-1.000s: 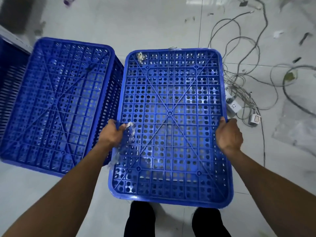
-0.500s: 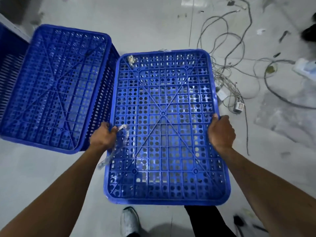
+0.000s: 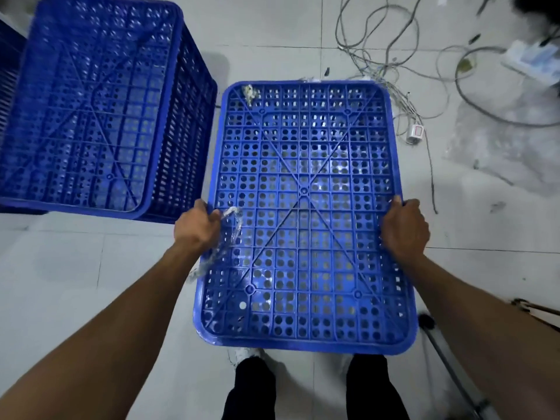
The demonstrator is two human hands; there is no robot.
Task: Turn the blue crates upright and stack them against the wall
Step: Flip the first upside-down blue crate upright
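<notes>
I hold a blue perforated crate (image 3: 306,165) upside down in front of me, its gridded bottom facing up. My left hand (image 3: 195,230) grips its left edge and also pinches a scrap of clear plastic film (image 3: 225,237). My right hand (image 3: 404,228) grips the right edge. A second blue crate (image 3: 91,101) stands upside down on the floor at the upper left, apart from the held one. A sliver of another blue crate (image 3: 9,56) shows at the far left edge.
Tangled grey cables (image 3: 391,40) and a small white plug block (image 3: 416,133) lie on the tiled floor to the upper right. A clear plastic sheet (image 3: 497,147) lies right of them. My legs and shoes (image 3: 248,356) are below the crate. A metal rod (image 3: 448,365) lies at lower right.
The held crate has pulled away from the second crate, toward me and to the right, opening a gap of floor between them. Both hands keep the same grip.
</notes>
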